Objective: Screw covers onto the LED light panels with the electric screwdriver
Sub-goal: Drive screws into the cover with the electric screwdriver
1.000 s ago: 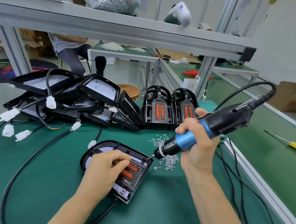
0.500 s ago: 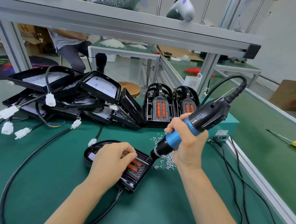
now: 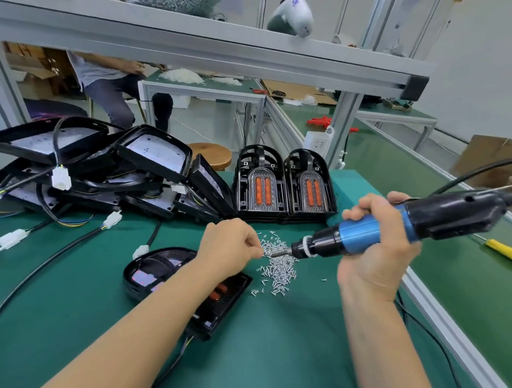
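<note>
The left hand (image 3: 228,245) was curled over the heap of small silvery screws (image 3: 278,267), its fingertips pinched together at the driver's tip, most likely setting a screw onto the bit; whether a screw was actually between them was too small to tell. The right hand (image 3: 375,255) had its fingers wrapped round the blue grip of the electric screwdriver (image 3: 400,225), holding it nearly level with the bit (image 3: 278,254) aimed left at those fingertips, a pose that suits loading rather than driving. The tool's body was smooth black plastic behind a blue sleeve, with a thick black cord trailing off to the right.

The LED light panel (image 3: 163,268) being worked on lay flat on the green felt-like desk (image 3: 273,357) under the left forearm, a glossy black arched housing with its cover (image 3: 221,292), showing orange lenses, sitting on top. By my reading it lay close so the loaded driver would need only a short swing. Behind it stood two stacks of arched covers (image 3: 283,189) with ribbed clear and orange lenses, and to the left a loose pile of open panels (image 3: 97,170) with white plastic connectors
</note>
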`<state>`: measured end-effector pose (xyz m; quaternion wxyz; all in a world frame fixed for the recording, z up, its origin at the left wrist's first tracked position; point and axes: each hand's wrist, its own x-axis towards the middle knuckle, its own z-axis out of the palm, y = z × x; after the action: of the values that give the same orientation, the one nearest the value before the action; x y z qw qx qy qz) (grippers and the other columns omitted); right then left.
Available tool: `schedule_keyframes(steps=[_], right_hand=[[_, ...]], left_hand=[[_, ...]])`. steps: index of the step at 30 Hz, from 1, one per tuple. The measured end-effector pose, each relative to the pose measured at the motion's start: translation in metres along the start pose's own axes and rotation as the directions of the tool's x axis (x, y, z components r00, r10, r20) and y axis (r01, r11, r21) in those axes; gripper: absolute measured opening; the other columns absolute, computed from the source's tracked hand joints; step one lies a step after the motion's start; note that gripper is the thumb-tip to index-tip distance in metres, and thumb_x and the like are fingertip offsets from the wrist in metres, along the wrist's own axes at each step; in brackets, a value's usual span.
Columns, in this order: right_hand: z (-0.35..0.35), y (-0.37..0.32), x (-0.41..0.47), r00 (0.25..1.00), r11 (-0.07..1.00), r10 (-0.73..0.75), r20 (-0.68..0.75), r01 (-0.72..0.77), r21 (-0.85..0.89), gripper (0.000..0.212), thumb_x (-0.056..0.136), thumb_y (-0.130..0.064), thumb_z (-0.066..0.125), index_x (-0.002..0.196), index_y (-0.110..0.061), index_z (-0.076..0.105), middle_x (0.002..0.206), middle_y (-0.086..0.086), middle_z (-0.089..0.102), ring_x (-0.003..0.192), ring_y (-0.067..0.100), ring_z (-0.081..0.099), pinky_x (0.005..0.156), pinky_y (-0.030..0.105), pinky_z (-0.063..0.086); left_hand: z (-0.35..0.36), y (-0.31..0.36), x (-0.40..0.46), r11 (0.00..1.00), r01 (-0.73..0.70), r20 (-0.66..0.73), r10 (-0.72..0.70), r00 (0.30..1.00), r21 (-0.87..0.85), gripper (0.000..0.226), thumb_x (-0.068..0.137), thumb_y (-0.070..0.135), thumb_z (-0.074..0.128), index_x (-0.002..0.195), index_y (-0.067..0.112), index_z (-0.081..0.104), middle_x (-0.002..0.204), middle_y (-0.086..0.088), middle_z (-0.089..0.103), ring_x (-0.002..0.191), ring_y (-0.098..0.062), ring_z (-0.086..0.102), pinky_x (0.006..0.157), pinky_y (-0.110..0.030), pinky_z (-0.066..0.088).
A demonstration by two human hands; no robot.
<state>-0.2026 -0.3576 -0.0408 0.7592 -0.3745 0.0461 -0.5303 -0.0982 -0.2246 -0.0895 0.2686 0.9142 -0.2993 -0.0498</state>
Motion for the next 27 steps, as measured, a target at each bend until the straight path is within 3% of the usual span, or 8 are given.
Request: schedule_keyframes(steps=[2, 7, 12, 15, 18, 20, 23, 27], right_hand=[[-0.006, -0.006, 0.003, 1.000, 1.000, 0.005, -0.030, -0.005, -0.011, 0.023, 0.071, 0.000, 0.059, 0.087, -0.014, 0.049, 0.058, 0.000, 0.055, 0.048, 0.015, 0.051, 0.056, 0.026, 0.048], [-0.021, -0.009, 0.003, 0.998, 0.998, 0.022, -0.052, -0.025, -0.053, 0.024, 0.071, 0.000, 0.059, 0.087, -0.015, 0.050, 0.059, 0.000, 0.052, 0.051, 0.016, 0.051, 0.057, 0.026, 0.048], [-0.019, -0.006, 0.002, 0.999, 0.998, 0.035, -0.037, -0.037, -0.058, 0.024, 0.070, 0.000, 0.060, 0.087, -0.015, 0.051, 0.060, 0.001, 0.052, 0.052, 0.017, 0.052, 0.059, 0.027, 0.048], [-0.012, -0.005, -0.002, 0.999, 0.997, 0.042, -0.028, -0.044, -0.056, 0.025, 0.069, -0.001, 0.060, 0.087, -0.015, 0.051, 0.057, 0.001, 0.050, 0.050, 0.017, 0.051, 0.059, 0.027, 0.048], [-0.005, -0.007, -0.005, 0.997, 0.997, 0.073, -0.013, -0.073, -0.005, 0.024, 0.069, -0.001, 0.059, 0.086, -0.015, 0.050, 0.058, 0.000, 0.050, 0.049, 0.014, 0.050, 0.057, 0.025, 0.048], [-0.002, -0.008, -0.005, 0.994, 0.992, 0.110, -0.006, -0.109, 0.057, 0.023, 0.069, -0.003, 0.058, 0.085, -0.017, 0.050, 0.058, -0.002, 0.050, 0.049, 0.012, 0.049, 0.057, 0.023, 0.047], [0.005, -0.010, -0.009, 0.987, 0.979, 0.156, 0.024, -0.158, 0.126, 0.020, 0.069, -0.008, 0.058, 0.083, -0.019, 0.049, 0.058, -0.005, 0.050, 0.049, 0.010, 0.048, 0.058, 0.022, 0.048], [0.025, -0.010, -0.020, 0.980, 0.962, 0.180, 0.080, -0.192, 0.192, 0.015, 0.072, -0.012, 0.056, 0.084, -0.019, 0.049, 0.059, -0.006, 0.050, 0.049, 0.009, 0.048, 0.058, 0.021, 0.047]], left_hand=[[0.011, 0.007, 0.015, 0.993, 0.012, 0.071, -0.021, 0.997, 0.114, 0.011, 0.085, 0.030, 0.068, 0.075, 0.025, 0.070, 0.081, 0.011, 0.069, 0.085, -0.013, 0.059, 0.094, -0.037, 0.029], [0.029, 0.006, 0.025, 0.901, 0.012, 0.147, -0.084, 0.985, 0.433, 0.020, 0.080, 0.027, 0.071, 0.068, 0.023, 0.055, 0.090, 0.002, 0.071, 0.089, -0.021, 0.062, 0.085, -0.035, 0.027], [0.030, 0.000, 0.022, 0.883, -0.008, 0.153, -0.072, 0.986, 0.470, 0.031, 0.075, 0.005, 0.060, 0.056, 0.021, 0.041, 0.069, 0.003, 0.057, 0.067, -0.022, 0.047, 0.077, -0.034, 0.021], [0.028, 0.003, 0.020, 0.885, -0.042, 0.148, -0.031, 0.988, 0.463, 0.030, 0.077, 0.000, 0.049, 0.056, 0.020, 0.040, 0.066, 0.001, 0.051, 0.068, -0.025, 0.045, 0.082, -0.035, 0.023], [0.011, -0.002, 0.013, 0.974, -0.027, 0.108, 0.003, 0.994, 0.223, 0.023, 0.084, 0.009, 0.053, 0.065, 0.021, 0.057, 0.073, 0.007, 0.059, 0.073, -0.019, 0.050, 0.087, -0.034, 0.028], [-0.004, -0.010, -0.002, 0.988, 0.012, 0.042, -0.006, 0.999, -0.153, 0.020, 0.086, 0.017, 0.062, 0.067, 0.020, 0.065, 0.074, 0.009, 0.062, 0.074, -0.011, 0.054, 0.084, -0.028, 0.033], [-0.023, -0.024, -0.041, 0.780, 0.010, -0.049, -0.051, 0.997, -0.626, 0.015, 0.085, 0.018, 0.069, 0.071, 0.024, 0.071, 0.077, 0.012, 0.068, 0.070, 0.004, 0.056, 0.071, -0.008, 0.042], [-0.031, -0.034, -0.079, 0.571, 0.066, -0.029, -0.156, 0.987, -0.818, 0.014, 0.085, 0.014, 0.067, 0.076, 0.022, 0.073, 0.074, 0.008, 0.067, 0.070, -0.004, 0.056, 0.072, -0.015, 0.044]])
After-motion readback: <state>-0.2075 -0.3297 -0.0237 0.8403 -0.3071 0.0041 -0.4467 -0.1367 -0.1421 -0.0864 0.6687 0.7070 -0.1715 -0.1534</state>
